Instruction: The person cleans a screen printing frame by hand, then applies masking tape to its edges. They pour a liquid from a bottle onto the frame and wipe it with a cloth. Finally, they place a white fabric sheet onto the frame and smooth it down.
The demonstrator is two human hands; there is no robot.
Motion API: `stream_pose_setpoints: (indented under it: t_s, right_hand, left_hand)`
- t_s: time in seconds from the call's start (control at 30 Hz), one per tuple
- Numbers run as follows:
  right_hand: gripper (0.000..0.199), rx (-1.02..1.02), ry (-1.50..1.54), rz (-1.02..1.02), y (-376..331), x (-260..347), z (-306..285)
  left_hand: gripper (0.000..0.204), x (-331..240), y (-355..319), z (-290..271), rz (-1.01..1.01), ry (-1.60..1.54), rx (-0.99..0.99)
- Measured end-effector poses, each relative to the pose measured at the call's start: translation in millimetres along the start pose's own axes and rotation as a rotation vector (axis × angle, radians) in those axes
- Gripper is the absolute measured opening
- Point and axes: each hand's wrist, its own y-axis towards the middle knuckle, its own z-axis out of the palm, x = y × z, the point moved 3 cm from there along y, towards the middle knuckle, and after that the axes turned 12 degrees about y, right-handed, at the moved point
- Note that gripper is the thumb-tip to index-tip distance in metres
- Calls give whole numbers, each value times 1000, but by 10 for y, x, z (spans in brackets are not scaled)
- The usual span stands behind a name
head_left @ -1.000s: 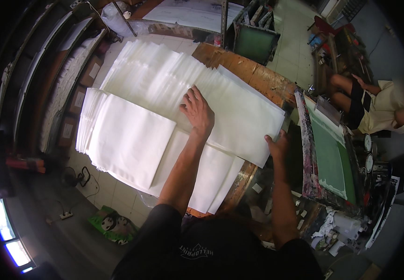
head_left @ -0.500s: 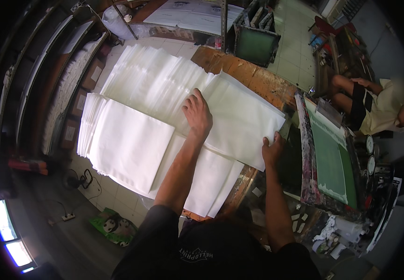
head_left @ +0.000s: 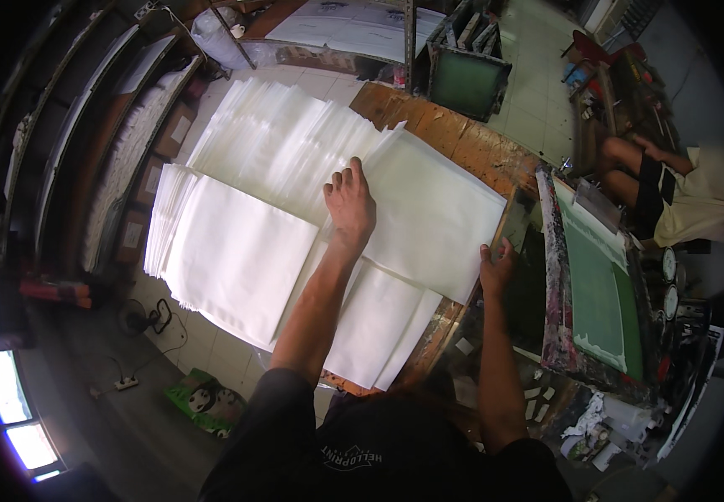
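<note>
The white sheets (head_left: 286, 151) lie on the wooden surface (head_left: 450, 125) directly ahead of the person. At the far left they form a fanned, overlapping row. A near stack (head_left: 240, 251) lies in front of this row at the left, its layered edges facing left. Further white pieces (head_left: 378, 322) lie to the right of the near stack and extend toward the near edge of the surface.

The right-hand sheet (head_left: 437, 213) lies flat at the right end of the row. The left hand (head_left: 350, 199) is positioned over the left margin of this sheet, back upward, fingers bent. Whether it grasps a sheet edge cannot be determined. The right hand (head_left: 497, 266) is located at the right edge of the same sheet, unclenched, with thumb and fingers spread apart. Contact between the thumb and the sheet edge cannot be confirmed.

To the right of the right hand, a framed screen (head_left: 593, 284) with a green panel is tilted. Beyond it, a person (head_left: 696, 201) is seated. Loaded shelves (head_left: 140, 117) stand at the left.
</note>
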Motion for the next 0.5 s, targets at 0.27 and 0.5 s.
stream_pose_setpoints:
  t_s: [0.27,0.5]
  right_hand:
    - [59,3,-56,-78,-51,125,0]
    - [60,38,-107,-22,-57,183,-22]
  left_hand:
    - [56,104,-4,-34,-67,55,-220]
    - [59,100,125,-74,-194,29,-168]
